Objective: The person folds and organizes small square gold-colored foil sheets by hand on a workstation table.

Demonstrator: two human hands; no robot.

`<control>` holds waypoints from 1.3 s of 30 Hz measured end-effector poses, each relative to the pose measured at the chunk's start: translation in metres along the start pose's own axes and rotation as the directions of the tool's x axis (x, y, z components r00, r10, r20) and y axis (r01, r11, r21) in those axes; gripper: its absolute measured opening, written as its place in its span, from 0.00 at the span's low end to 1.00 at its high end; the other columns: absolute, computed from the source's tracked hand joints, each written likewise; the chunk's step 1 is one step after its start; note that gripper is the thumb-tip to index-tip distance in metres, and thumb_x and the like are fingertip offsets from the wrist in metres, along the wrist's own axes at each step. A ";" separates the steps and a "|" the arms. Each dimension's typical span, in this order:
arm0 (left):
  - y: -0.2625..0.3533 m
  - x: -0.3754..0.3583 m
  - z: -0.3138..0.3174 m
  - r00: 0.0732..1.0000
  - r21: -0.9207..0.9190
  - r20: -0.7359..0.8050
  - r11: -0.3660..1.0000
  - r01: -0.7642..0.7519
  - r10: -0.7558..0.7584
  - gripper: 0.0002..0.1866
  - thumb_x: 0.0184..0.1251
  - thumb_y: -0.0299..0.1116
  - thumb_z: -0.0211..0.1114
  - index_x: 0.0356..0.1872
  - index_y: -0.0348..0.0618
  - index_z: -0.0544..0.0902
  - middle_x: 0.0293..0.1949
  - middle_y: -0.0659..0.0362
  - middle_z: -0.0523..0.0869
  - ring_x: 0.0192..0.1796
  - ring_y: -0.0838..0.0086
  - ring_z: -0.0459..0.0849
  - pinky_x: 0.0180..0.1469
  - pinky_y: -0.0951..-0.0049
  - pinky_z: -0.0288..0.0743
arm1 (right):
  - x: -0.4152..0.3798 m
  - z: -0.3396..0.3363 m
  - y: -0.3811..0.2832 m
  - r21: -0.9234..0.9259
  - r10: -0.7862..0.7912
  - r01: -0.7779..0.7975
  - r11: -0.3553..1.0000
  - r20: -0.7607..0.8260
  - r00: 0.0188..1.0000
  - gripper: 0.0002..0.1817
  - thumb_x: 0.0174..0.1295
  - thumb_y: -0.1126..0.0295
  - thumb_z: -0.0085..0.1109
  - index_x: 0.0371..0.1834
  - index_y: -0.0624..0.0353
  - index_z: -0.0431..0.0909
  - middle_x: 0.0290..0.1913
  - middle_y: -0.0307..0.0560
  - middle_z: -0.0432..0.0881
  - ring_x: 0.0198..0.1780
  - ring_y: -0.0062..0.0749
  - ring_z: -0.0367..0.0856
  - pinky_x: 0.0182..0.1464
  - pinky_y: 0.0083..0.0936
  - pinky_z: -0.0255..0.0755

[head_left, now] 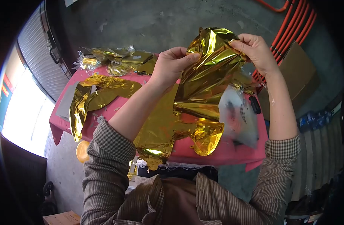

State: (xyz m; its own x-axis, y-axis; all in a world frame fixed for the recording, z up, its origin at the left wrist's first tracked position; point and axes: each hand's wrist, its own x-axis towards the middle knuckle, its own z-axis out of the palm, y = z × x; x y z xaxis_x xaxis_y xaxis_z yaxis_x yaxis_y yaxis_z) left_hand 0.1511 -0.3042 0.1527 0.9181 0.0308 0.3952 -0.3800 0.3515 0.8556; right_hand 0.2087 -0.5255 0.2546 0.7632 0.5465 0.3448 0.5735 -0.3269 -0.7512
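A shiny, deflated gold foil balloon (pixel 205 80) is stretched between my hands above the table, its lower part draping down over the pink cloth (pixel 237 154) toward me. My left hand (pixel 172 64) pinches its upper left edge between thumb and fingers. On the upper right edge, my right hand (pixel 254 51) is closed in the same sort of pinch. Another crumpled gold foil piece (pixel 106 90) lies on the left of the table, curving over its front edge. Behind it sit folded gold foil packs (pixel 132 59) in clear plastic.
A frosted plastic bag (pixel 239 118) and a small black object (pixel 255 105) lie on the table's right. Orange pipes (pixel 295 26) and a cardboard sheet (pixel 297 73) are beyond, with blue bottles (pixel 315 120) further right. A yellow round thing (pixel 82 151) is on the left below the table.
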 end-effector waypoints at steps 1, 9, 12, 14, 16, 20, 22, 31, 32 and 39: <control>-0.001 0.000 -0.001 1.000 0.000 0.001 1.000 0.000 0.000 0.05 0.61 0.30 0.67 0.31 0.39 0.82 0.28 0.65 0.82 0.29 0.87 0.76 0.31 0.84 0.70 | 0.001 0.000 0.004 0.018 -0.040 0.039 0.999 0.025 0.999 0.08 0.61 0.65 0.60 0.27 0.55 0.79 0.21 0.27 0.74 0.21 0.05 0.66 0.22 0.08 0.59; -0.001 -0.009 0.000 0.998 0.005 0.060 1.000 0.008 -0.008 0.15 0.63 0.38 0.65 0.44 0.36 0.80 0.35 0.64 0.83 0.35 0.85 0.78 0.38 0.83 0.72 | 0.001 -0.004 0.006 0.055 -0.106 0.109 0.993 -0.058 0.993 0.06 0.62 0.67 0.59 0.32 0.57 0.79 0.24 0.26 0.76 0.24 0.05 0.68 0.25 0.07 0.60; -0.014 -0.016 -0.001 0.980 0.195 0.194 0.978 -0.075 0.036 0.20 0.61 0.40 0.66 0.48 0.36 0.78 0.38 0.64 0.83 0.36 0.84 0.78 0.41 0.82 0.72 | 0.011 -0.016 0.006 0.083 -0.165 0.163 0.983 0.023 0.986 0.06 0.62 0.67 0.59 0.35 0.57 0.80 0.26 0.25 0.76 0.26 0.03 0.69 0.26 0.06 0.59; -0.017 -0.025 -0.007 0.967 0.245 0.204 0.964 0.102 -0.155 0.17 0.60 0.40 0.67 0.43 0.38 0.81 0.35 0.63 0.83 0.36 0.84 0.78 0.42 0.82 0.72 | 0.025 -0.021 0.012 0.104 -0.247 0.274 0.956 -0.218 0.944 0.07 0.63 0.66 0.59 0.38 0.57 0.81 0.28 0.24 0.77 0.27 0.03 0.67 0.27 0.06 0.58; -0.030 -0.019 -0.020 0.946 0.638 0.224 0.769 0.039 -0.234 0.12 0.58 0.38 0.68 0.36 0.40 0.84 0.30 0.63 0.84 0.33 0.84 0.78 0.39 0.81 0.72 | 0.034 -0.032 0.000 0.027 -0.260 0.273 0.962 -0.225 0.939 0.08 0.64 0.66 0.56 0.40 0.57 0.80 0.31 0.28 0.77 0.29 0.06 0.69 0.31 0.09 0.60; -0.040 0.005 -0.038 0.995 0.635 0.095 0.767 -0.091 0.040 0.11 0.58 0.36 0.67 0.36 0.38 0.85 0.24 0.63 0.84 0.26 0.83 0.76 0.32 0.78 0.72 | 0.027 -0.020 -0.039 0.174 -0.337 0.429 0.886 -0.392 0.856 0.04 0.62 0.70 0.59 0.30 0.56 0.79 0.26 0.35 0.81 0.27 0.13 0.76 0.30 0.11 0.67; -0.026 0.014 -0.038 0.972 0.625 0.043 0.753 -0.205 0.229 0.10 0.60 0.33 0.65 0.40 0.40 0.84 0.26 0.59 0.85 0.29 0.82 0.78 0.34 0.75 0.73 | 0.016 -0.016 -0.054 0.166 -0.358 0.467 0.868 -0.441 0.823 0.04 0.62 0.70 0.59 0.31 0.56 0.79 0.26 0.35 0.81 0.27 0.13 0.76 0.29 0.11 0.66; -0.047 -0.031 -0.093 0.886 0.808 0.227 0.429 -0.403 0.404 0.12 0.53 0.21 0.62 0.39 0.44 0.83 0.38 0.57 0.85 0.41 0.66 0.81 0.45 0.70 0.74 | -0.070 0.046 -0.028 0.035 -0.677 0.676 0.736 0.009 0.736 0.06 0.53 0.77 0.60 0.34 0.61 0.80 0.32 0.41 0.80 0.33 0.24 0.75 0.35 0.20 0.68; -0.059 -0.040 -0.105 0.884 0.771 0.278 0.462 -0.438 0.375 0.14 0.51 0.20 0.62 0.40 0.45 0.83 0.40 0.58 0.84 0.44 0.66 0.81 0.47 0.69 0.73 | -0.081 0.058 -0.028 0.006 -0.671 0.676 0.737 0.130 0.730 0.07 0.48 0.81 0.61 0.32 0.62 0.81 0.33 0.41 0.80 0.34 0.24 0.77 0.35 0.19 0.69; -0.119 -0.092 -0.166 0.941 0.831 0.333 0.490 -0.264 -0.058 0.15 0.47 0.26 0.70 0.40 0.41 0.84 0.43 0.52 0.83 0.51 0.60 0.79 0.55 0.65 0.71 | -0.137 0.153 0.033 0.145 -0.480 0.475 0.868 0.486 0.730 0.09 0.49 0.71 0.63 0.33 0.59 0.81 0.34 0.43 0.80 0.36 0.37 0.77 0.39 0.29 0.71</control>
State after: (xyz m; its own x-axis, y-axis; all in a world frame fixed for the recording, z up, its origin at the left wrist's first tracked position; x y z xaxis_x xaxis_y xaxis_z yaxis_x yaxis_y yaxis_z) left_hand 0.1304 -0.1939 -0.0414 0.8487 -0.3025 0.4338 -0.5217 -0.6134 0.5929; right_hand 0.0777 -0.4932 0.0969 0.1373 0.9307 0.3390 0.8171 0.0871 -0.5699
